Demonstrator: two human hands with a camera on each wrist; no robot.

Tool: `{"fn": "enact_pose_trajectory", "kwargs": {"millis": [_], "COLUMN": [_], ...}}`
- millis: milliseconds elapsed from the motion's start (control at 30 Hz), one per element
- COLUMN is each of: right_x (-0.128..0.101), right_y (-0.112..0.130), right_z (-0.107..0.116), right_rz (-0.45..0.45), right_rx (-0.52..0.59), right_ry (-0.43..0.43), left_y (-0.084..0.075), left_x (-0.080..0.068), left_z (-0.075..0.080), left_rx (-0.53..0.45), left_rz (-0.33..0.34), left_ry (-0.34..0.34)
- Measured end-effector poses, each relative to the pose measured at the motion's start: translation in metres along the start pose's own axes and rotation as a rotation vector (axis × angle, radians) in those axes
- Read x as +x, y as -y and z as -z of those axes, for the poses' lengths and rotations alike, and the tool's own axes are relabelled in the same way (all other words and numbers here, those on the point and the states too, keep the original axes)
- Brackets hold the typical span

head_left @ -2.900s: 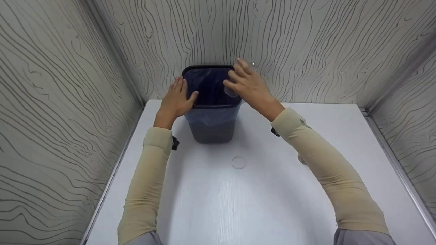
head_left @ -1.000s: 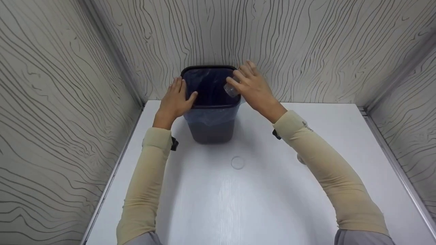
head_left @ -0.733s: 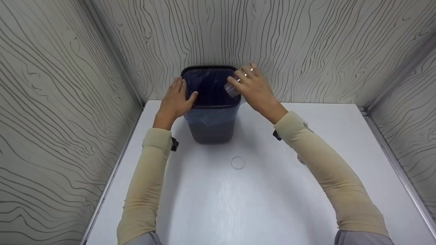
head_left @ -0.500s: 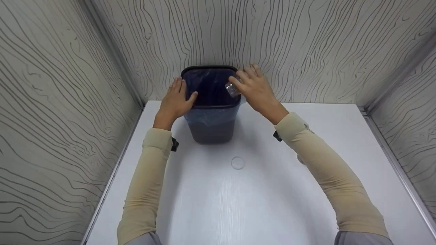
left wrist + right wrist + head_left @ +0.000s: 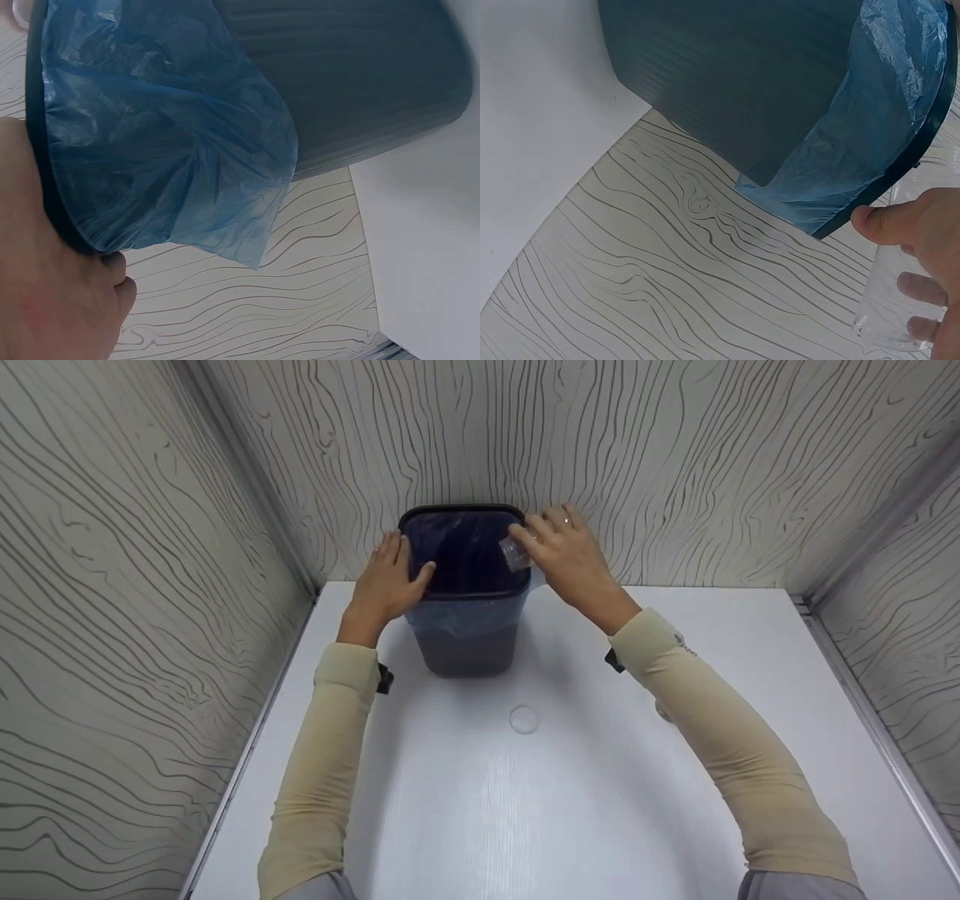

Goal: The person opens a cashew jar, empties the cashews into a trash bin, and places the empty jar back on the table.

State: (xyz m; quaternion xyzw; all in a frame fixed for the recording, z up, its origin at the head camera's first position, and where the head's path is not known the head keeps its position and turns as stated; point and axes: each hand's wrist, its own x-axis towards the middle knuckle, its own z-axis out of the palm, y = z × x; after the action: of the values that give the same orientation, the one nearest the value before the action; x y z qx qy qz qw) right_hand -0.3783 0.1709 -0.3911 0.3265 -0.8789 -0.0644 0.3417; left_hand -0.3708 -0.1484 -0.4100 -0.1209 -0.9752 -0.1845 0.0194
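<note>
A dark trash bin (image 5: 469,652) with a blue liner (image 5: 169,142) folded over its rim stands against the back wall. My left hand (image 5: 386,579) grips the bin's left rim, thumb over the opening and fingers along the outer side. At the right rim, my right hand (image 5: 571,556) holds a clear plastic container (image 5: 516,553), tilted with its ribbed end over the opening. The right wrist view shows the container's transparent body (image 5: 881,300) behind the curled fingers. Whether anything is inside the container, I cannot tell.
A clear round ring or lid (image 5: 523,720) lies on the white table (image 5: 480,810) in front of the bin. A small round object (image 5: 663,711) is partly hidden by the right sleeve. Wood-patterned walls (image 5: 675,472) close in the back and both sides.
My right hand has shifted slightly right and toward me with the clear container, whose ribbed end shows more than at first. My left hand and the bin stay almost still.
</note>
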Motion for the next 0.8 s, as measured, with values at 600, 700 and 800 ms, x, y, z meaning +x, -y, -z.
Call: {"fn": "enact_pose_trajectory", "kwargs": {"millis": [600, 700, 800], "right_x": [-0.005, -0.008, -0.011], "right_y": [-0.006, -0.008, -0.008], "right_z": [-0.002, -0.002, -0.001], "right_rz": [-0.036, -0.062, -0.084], "right_rx": [-0.003, 0.016, 0.045], "right_ry": [-0.114, -0.103, -0.094], "left_y": [0.000, 0.000, 0.000], "left_x": [0.000, 0.000, 0.000], "left_z": [0.003, 0.002, 0.002], "left_rx": [0.019, 0.019, 0.019], "left_rz": [0.007, 0.005, 0.002], "left_ry": [0.019, 0.020, 0.018]}}
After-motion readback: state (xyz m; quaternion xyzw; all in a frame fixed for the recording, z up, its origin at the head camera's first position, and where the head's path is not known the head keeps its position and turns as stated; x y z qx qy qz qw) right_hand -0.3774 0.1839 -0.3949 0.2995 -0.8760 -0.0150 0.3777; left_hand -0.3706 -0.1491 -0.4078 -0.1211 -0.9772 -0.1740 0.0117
